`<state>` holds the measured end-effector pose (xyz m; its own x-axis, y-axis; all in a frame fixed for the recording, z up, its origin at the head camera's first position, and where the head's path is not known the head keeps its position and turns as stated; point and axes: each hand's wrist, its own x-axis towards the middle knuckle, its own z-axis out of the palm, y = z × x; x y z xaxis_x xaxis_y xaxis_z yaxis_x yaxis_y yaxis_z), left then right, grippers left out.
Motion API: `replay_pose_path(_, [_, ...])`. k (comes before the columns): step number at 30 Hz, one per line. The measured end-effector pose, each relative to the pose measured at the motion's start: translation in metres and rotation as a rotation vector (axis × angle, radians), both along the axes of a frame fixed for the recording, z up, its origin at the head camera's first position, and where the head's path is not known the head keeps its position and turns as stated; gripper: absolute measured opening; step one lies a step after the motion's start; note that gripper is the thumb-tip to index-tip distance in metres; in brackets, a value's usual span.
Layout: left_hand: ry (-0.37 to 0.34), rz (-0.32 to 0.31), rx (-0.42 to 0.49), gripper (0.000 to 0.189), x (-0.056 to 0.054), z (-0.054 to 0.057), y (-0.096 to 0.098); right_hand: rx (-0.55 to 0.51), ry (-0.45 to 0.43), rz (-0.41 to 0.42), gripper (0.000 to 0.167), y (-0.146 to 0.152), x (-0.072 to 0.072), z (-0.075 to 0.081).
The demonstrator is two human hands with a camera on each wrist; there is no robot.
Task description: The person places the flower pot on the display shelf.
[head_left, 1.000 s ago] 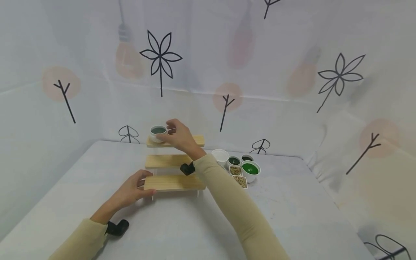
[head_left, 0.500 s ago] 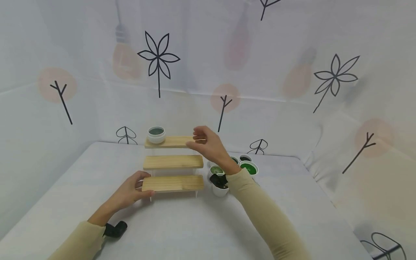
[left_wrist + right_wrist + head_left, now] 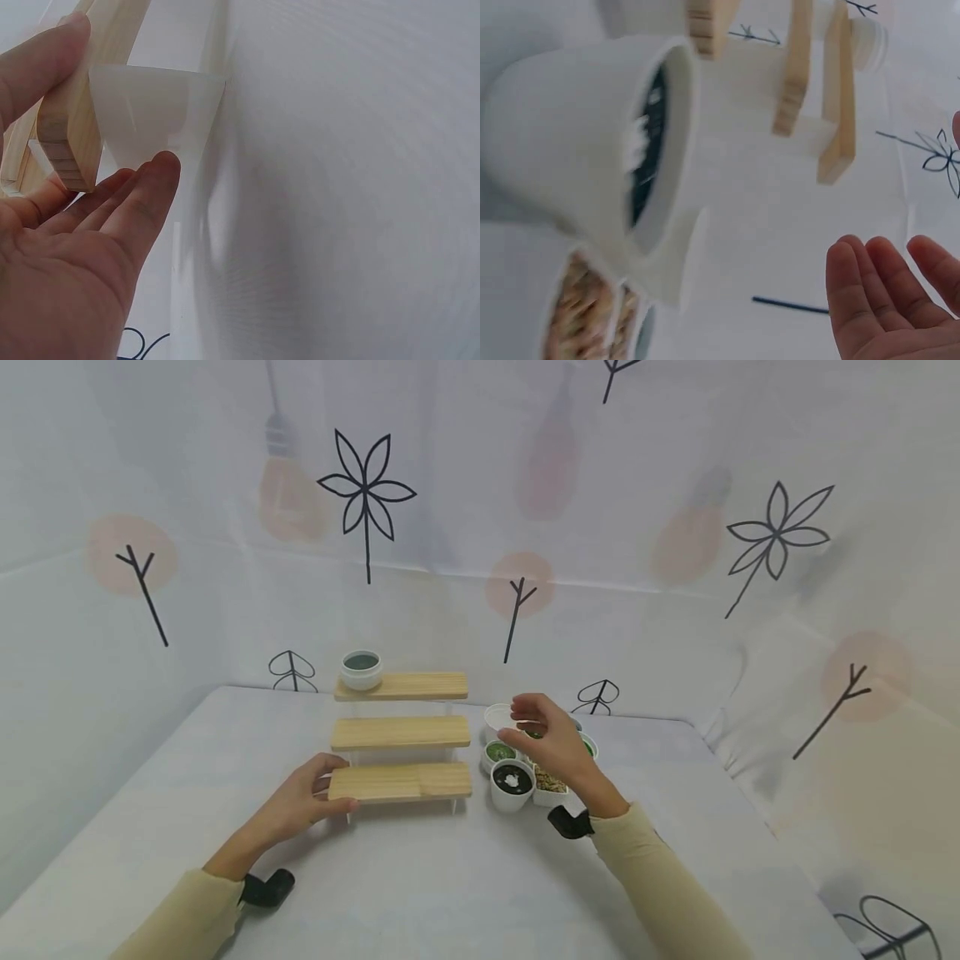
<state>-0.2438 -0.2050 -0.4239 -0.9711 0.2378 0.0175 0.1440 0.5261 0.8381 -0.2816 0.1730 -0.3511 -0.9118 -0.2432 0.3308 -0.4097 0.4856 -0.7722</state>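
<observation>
A tiered stand with wooden boards on pale translucent supports stands left of centre. My left hand (image 3: pixel 302 797) holds the left end of its lowest board (image 3: pixel 405 782), thumb on one edge and fingers at the other. On the left of the top board (image 3: pixel 427 686) sits a small white bowl (image 3: pixel 362 673) with grey-green contents. My right hand (image 3: pixel 557 745), fingers loosely bent and holding nothing, hovers over a group of small containers. Nearest it are a white cup (image 3: pixel 512 785) with dark contents, a bowl with green contents (image 3: pixel 500 752) and a square dish of grains (image 3: pixel 551 780).
Behind the cup stands another white bowl (image 3: pixel 495 718). A container with bright green contents (image 3: pixel 590 747) is partly hidden by my right hand. White cloth printed with plants and bulbs hangs behind the white table (image 3: pixel 420 885).
My right hand has let go of the small bowl on the top board and moved right and down to the containers. The left hand stays on the lowest board.
</observation>
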Motion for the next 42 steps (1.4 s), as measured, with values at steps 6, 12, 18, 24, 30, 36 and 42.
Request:
replay_pose_path(6, [-0.001, 0.006, -0.017, 0.077, 0.0, 0.001, 0.0, 0.024, 0.003, -0.039, 0.057, 0.029, 0.014, -0.017])
replay_pose_path(12, [0.003, 0.004, -0.026, 0.078, -0.001, -0.001, -0.001, 0.053, -0.013, -0.087, 0.058, 0.047, 0.026, -0.03])
replay_pose_path(18, [-0.015, 0.009, -0.005, 0.074, -0.002, -0.005, -0.001, 0.073, -0.065, -0.12, 0.062, 0.055, 0.032, -0.044])
replay_pose_path(24, [0.004, 0.007, -0.011, 0.074, -0.003, -0.006, -0.001, 0.094, -0.052, -0.138, 0.064, 0.058, 0.034, -0.051])
replay_pose_path(30, [0.008, 0.008, -0.023, 0.074, -0.003, -0.005, -0.001, 0.147, -0.065, -0.162, 0.063, 0.06, 0.034, -0.058])
replay_pose_path(36, [-0.002, 0.015, -0.021, 0.074, -0.002, -0.005, 0.0, 0.175, -0.074, -0.187, 0.061, 0.062, 0.03, -0.063])
replay_pose_path(42, [0.002, 0.011, -0.02, 0.076, -0.001, -0.004, 0.0, 0.174, -0.12, -0.19, 0.059, 0.063, 0.026, -0.066])
